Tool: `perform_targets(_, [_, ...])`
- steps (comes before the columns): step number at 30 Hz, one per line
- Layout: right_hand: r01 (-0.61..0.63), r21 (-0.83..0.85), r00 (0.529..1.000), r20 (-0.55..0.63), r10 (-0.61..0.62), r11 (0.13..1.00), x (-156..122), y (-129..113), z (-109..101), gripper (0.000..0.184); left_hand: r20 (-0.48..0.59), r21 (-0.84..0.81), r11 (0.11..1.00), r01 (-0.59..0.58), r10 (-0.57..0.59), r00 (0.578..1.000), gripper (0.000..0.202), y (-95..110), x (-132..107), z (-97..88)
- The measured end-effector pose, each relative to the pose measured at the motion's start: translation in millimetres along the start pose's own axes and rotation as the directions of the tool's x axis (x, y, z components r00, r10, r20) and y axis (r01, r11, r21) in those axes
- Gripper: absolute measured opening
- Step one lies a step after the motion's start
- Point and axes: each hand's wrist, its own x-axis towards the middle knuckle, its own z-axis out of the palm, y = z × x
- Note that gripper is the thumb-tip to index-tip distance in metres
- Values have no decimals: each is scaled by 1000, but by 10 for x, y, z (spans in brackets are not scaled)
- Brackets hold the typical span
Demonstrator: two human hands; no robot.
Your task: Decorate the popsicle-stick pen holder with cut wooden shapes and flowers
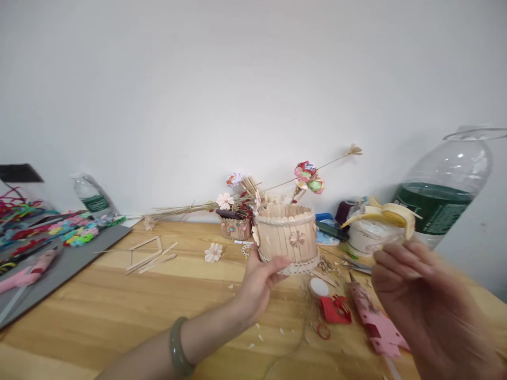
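Note:
My left hand (259, 282) is wrapped round the lower side of a wooden craft-stick pot (283, 237), its thumb on the front by the base. The pot stands off the table, slightly tilted, with lace trim round its base, a pale band near the rim and a wooden flower (297, 238) on its front. At the right, my right hand (415, 285) is raised with the fingers pinched together, blurred by motion; whatever they hold is too small or hidden to name. Just beyond its fingers, a banana peel (382, 212) drapes over a plastic-wrapped white roll (362, 237).
A pink glue gun (374, 322) lies by my right hand, near red felt scraps (336, 310) and a white disc (319, 287). Behind the pot stand dried and paper flowers (309, 177). A large bottle (443, 184) leans right. Craft sticks (148, 254) and a grey board (79, 264) lie left.

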Motion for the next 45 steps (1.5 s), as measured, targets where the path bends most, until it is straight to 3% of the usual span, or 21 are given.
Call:
perform_targets(3, [23, -234, 993, -104, -49, 972, 68, 154, -14, 31, 46, 72, 995, -64, 61, 997, 71, -13, 48, -41])
perform_targets(5, [-30, -318, 995, -101, -2, 948, 80, 291, -5, 35, 78, 246, 926, -287, 276, 958, 77, -44, 120, -120])
perform_targets(6, [-77, -330, 994, -95, 48, 941, 79, 353, -1, 38, 123, 386, 803, -454, 443, 888, 81, -62, 168, -176])
perform_targets(8, [-150, -337, 988, -86, 129, 929, 69, 454, 1, 46, 317, 625, 302, -720, 744, 588, 89, -90, 272, -305])
perform_targets(10, [-154, -368, 988, -72, 138, 917, 50, 512, -7, 53, 558, 643, -172, -746, 773, 303, 78, -105, 367, -424])
perform_targets(11, [-133, -394, 991, -70, 114, 909, 37, 525, -13, 54, 659, 586, -348, -732, 731, 180, 72, -107, 405, -468])
perform_targets(13, [-71, -442, 997, -63, 49, 894, 7, 529, -22, 54, 759, 483, -572, -663, 651, -9, 59, -105, 457, -521])
perform_targets(16, [-1, -451, 999, 31, 16, 893, -32, 514, -16, 47, 803, 412, -713, -568, 579, -144, 45, -95, 489, -536])
perform_targets(20, [-73, -384, 971, 185, 154, 920, -24, 517, -3, 37, 856, 308, -794, -523, 472, -213, 39, -85, 521, -550])
perform_targets(23, [-58, -359, 974, 185, 132, 932, 17, 508, -41, 31, 897, 229, -769, -597, 405, -177, 49, -78, 574, -590])
perform_targets(25, [-6, -357, 981, 178, 75, 934, 43, 486, -87, 28, 912, 187, -684, -706, 387, -133, 66, -75, 604, -621])
perform_targets(27, [42, -375, 981, 191, 33, 926, 62, 457, -134, 27, 902, 173, -507, -845, 425, -70, 87, -74, 609, -643])
perform_targets(28, [66, -389, 981, 195, 13, 919, 68, 443, -154, 27, 880, 198, -366, -909, 475, 0, 93, -72, 599, -645])
perform_targets(29, [92, -409, 980, 200, -9, 908, 72, 430, -171, 27, 841, 243, -186, -952, 530, 111, 93, -68, 580, -638])
perform_targets(31, [156, -473, 972, 228, -51, 867, 75, 414, -196, 29, 703, 331, 264, -906, 571, 424, 83, -46, 523, -592])
perform_targets(33, [228, -552, 960, 267, -89, 802, 70, 411, -212, 28, 553, 314, 683, -659, 432, 712, 74, -2, 451, -506])
perform_targets(34, [259, -589, 953, 286, -103, 766, 65, 413, -216, 28, 514, 277, 816, -508, 320, 796, 77, 27, 413, -454])
perform_targets(35, [285, -622, 947, 300, -114, 729, 59, 416, -219, 27, 505, 245, 893, -379, 216, 836, 82, 58, 375, -401])
perform_targets(37, [314, -674, 942, 309, -130, 669, 41, 417, -218, 28, 501, 210, 945, -250, 116, 858, 90, 118, 301, -302])
perform_targets(42, [318, -716, 942, 312, -122, 621, -23, 376, -169, 27, 393, 183, 981, -65, -12, 919, 95, 192, 168, -174])
perform_targets(45, [325, -707, 934, 343, -96, 628, -49, 338, -130, 29, 366, 126, 990, 67, -109, 924, 81, 187, 169, -186])
